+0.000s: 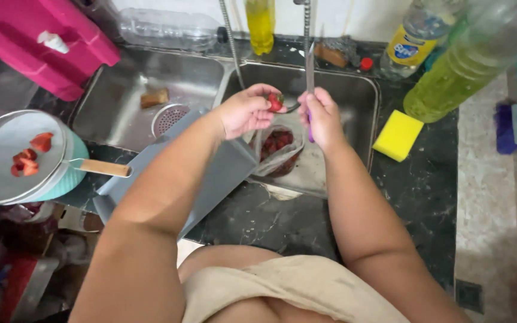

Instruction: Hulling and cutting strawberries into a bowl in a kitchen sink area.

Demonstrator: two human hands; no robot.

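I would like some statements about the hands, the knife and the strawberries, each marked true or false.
1. The left hand holds a strawberry. True.
2. The right hand holds a spoon. False: it holds a knife, blade upward.
3. The bag of strawberries lies in the sink. True.
4. The strainer contains whole lemons. False: it contains strawberry pieces.
5. The yellow sponge floats in the sink. False: it lies on the counter.

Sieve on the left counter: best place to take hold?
Take the sieve by its wooden handle, coming from the sink side. The handle sticks out past the rim toward the sink, free of the strawberry pieces in the mesh.
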